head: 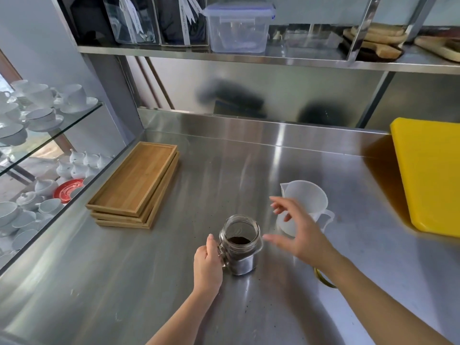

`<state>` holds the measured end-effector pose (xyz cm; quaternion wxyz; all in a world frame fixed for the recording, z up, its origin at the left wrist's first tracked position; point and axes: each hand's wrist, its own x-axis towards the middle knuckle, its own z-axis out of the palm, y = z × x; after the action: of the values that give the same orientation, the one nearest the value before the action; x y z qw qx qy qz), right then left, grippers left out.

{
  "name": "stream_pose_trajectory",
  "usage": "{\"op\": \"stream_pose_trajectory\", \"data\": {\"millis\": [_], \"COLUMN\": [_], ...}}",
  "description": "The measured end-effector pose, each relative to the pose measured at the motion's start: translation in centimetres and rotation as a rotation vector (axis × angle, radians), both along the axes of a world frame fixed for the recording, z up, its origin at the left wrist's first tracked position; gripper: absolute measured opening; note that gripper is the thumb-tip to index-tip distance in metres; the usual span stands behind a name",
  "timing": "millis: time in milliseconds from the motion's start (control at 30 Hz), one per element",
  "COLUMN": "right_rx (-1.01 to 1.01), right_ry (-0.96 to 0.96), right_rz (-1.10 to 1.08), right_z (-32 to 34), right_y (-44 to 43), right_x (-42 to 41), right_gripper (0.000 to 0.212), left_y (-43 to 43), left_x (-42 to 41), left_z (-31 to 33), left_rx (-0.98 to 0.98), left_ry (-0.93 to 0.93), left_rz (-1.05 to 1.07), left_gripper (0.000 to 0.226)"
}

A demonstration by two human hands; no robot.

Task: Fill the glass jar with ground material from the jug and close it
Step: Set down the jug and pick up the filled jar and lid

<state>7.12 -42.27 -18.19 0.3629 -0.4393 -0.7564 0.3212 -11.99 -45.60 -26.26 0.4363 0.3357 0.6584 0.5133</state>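
A glass jar with a handle stands open-mouthed on the steel counter, dark ground material inside it. My left hand grips the jar's handle on its left side. To the right stands a translucent white plastic jug, upright, with its spout facing back left. My right hand hovers with fingers spread between jar and jug, partly covering the jug's lower wall and holding nothing. A yellowish ring, possibly the jar's lid, shows under my right forearm, mostly hidden.
A stack of wooden trays lies at the left of the counter. A yellow cutting board leans at the right. White cups fill glass shelves on the left. A plastic box sits on the shelf overhead. Dark specks dot the counter near the jar.
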Motion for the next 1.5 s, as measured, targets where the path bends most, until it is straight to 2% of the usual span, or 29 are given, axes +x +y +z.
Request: {"op": "stream_pose_trajectory", "data": {"millis": [100, 200, 367, 500, 633, 733, 800, 833, 933, 1100, 1300, 1500], "right_rx": [-0.238, -0.381, -0.497, -0.519, -0.527, -0.58, -0.636, -0.647, -0.589, -0.464, -0.408, -0.279], "right_ry": [-0.177, -0.227, -0.12, -0.082, -0.058, -0.032, -0.012, -0.008, -0.021, 0.053, 0.176, 0.315], "right_rz": [0.177, 0.254, 0.327, 0.286, 0.234, 0.266, 0.35, 0.401, 0.453, 0.303, 0.219, 0.039], "right_z": [-1.6, -2.9, -3.4, -3.9, -3.4, -2.7, -1.8, -1.2, -0.2, 0.0, 0.7, 0.7], "right_y": [0.0, 0.3, 1.3, 0.7, -1.0, -1.7, -1.8, -1.8, -2.0, -2.9, -3.6, -3.6], "right_x": [-0.5, -1.1, -2.3, -2.8, -3.2, -2.8, -2.3, -2.2, -2.4, -2.9, -2.7, -2.2], "right_gripper": [0.091, 0.104, 0.103, 0.101, 0.093, 0.097, 0.097, 0.097, 0.095, 0.093, 0.088, 0.087], "left_y": [0.0, 0.2, 0.8, 1.0, 1.2, 1.3, 1.6, 2.1, 3.1, 4.3, 4.8, 3.7], "left_x": [0.0, -0.3, -0.5, -0.8, -1.3, -1.4, -1.3, -1.2, 0.0, 0.7, 1.1, -2.5], "left_z": [0.2, 0.3, 1.4, 2.4, 2.4, 3.1, 4.1, 4.4, 7.2, 9.5, 11.3, 11.9], "left_rx": [-0.007, -0.031, -0.045, -0.112, -0.171, -0.23, -0.218, -0.194, -0.145, -0.085, 0.124, 0.247], "left_ry": [-0.033, -0.101, -0.151, -0.199, -0.312, -0.423, -0.459, -0.466, -0.37, -0.154, -0.158, -0.08], "left_rz": [-0.009, -0.035, -0.105, -0.1, -0.114, -0.139, -0.206, -0.262, -0.426, -0.48, -0.282, -0.004], "left_gripper": [0.045, 0.05, 0.041, 0.026, 0.039, 0.016, 0.021, 0.031, 0.044, 0.054, 0.029, 0.02]}}
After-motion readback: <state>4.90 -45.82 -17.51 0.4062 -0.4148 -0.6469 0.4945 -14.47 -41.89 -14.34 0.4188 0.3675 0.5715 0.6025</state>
